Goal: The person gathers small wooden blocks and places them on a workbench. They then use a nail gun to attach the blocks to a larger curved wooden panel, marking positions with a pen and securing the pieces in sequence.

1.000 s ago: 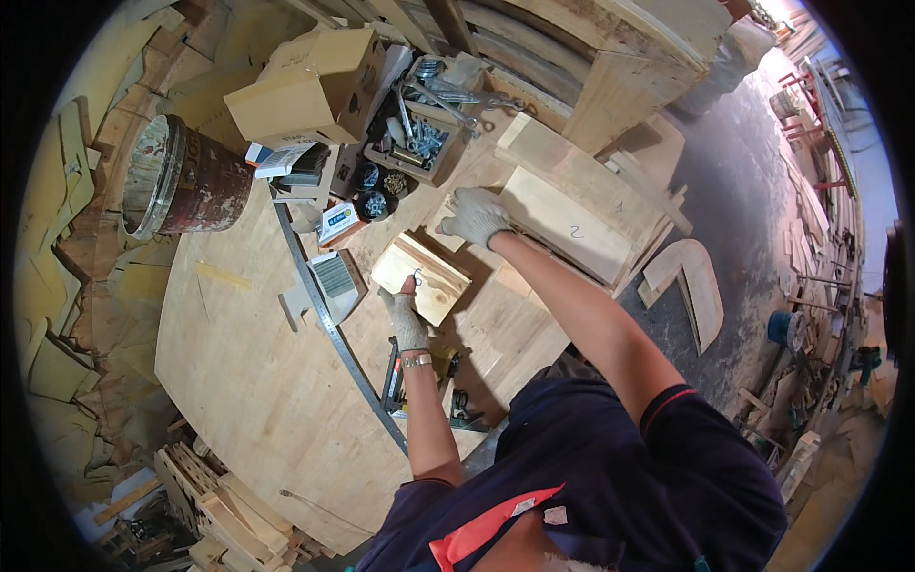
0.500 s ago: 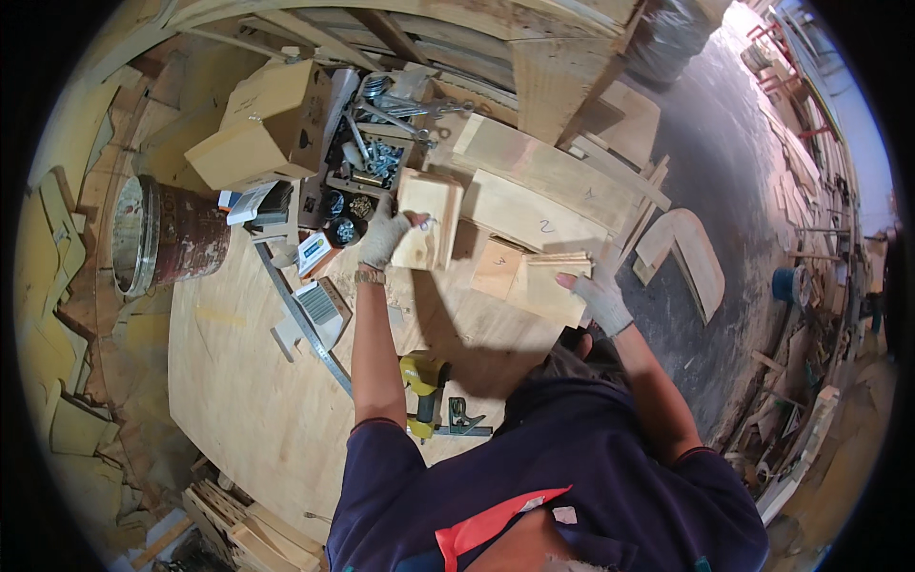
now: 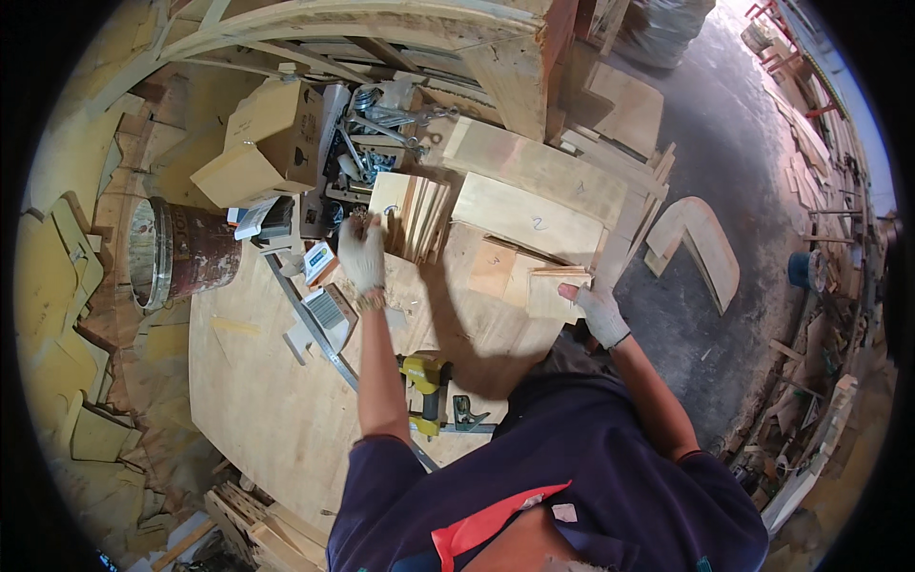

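My left hand (image 3: 363, 255), in a pale glove, reaches over the left of the bench. Its fingertips stand apart beside a block of stacked thin wood pieces (image 3: 424, 217), next to the small containers; contact with the block is unclear. The block leans, its layered edges showing. To the right, my gloved right hand (image 3: 600, 313) grips a small stack of thin plywood pieces (image 3: 556, 296), thumb on top and fingers partly hidden. Under that stack's far side lies a small wood panel (image 3: 496, 265). Beyond are a larger panel (image 3: 529, 214) and a long board (image 3: 534, 164).
A yellow-green nail gun (image 3: 425, 381) and a combination square (image 3: 465, 412) lie near my body. Leftward are a long metal ruler (image 3: 319, 329), nail strips (image 3: 329, 310), a cardboard box (image 3: 267, 143), hardware trays (image 3: 357, 162) and a rusty bucket (image 3: 195, 250). A wooden frame (image 3: 505, 81) rises behind.
The block by my left hand has shifted left and tipped, now showing its layered edges. My left hand has drawn slightly left of it. My right hand stays on its stack.
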### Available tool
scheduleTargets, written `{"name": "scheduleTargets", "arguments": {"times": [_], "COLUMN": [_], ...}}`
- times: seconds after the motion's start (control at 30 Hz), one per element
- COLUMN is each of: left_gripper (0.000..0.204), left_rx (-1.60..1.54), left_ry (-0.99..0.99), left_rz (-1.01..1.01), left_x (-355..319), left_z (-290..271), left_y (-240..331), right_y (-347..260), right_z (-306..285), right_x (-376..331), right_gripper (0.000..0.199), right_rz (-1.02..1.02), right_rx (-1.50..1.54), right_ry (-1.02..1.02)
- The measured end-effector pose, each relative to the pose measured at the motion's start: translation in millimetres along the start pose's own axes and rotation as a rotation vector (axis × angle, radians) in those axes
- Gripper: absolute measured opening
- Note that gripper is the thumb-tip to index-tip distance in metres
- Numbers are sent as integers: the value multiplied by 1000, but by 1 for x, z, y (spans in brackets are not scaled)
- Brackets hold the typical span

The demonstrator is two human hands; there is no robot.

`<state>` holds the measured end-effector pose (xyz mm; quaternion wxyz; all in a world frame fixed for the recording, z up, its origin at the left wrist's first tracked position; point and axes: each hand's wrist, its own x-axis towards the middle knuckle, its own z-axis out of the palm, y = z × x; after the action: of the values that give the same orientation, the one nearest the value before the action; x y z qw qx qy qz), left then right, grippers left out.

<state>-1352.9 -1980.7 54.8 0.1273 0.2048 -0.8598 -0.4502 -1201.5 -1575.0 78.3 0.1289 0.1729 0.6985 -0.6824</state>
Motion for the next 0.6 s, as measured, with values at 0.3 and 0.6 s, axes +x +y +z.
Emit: {"name": "scheduleTargets", "arguments": {"times": [0.3,0.6], "left_gripper": [60,71], "left_rx": [-881,-1006], "left_ry": [107,316], "left_rz": [-366,-405], "left_x": [-44,-65], "left_z": [52,91], "left_y": [-29,-10], "right_y": [-22,-15], "right_z": [5,-4], "right_x": [-6,-6], "right_gripper": [57,59], "right_rz": [71,125], "right_rx": [142,173], "right_ry": [-102,-65]}}
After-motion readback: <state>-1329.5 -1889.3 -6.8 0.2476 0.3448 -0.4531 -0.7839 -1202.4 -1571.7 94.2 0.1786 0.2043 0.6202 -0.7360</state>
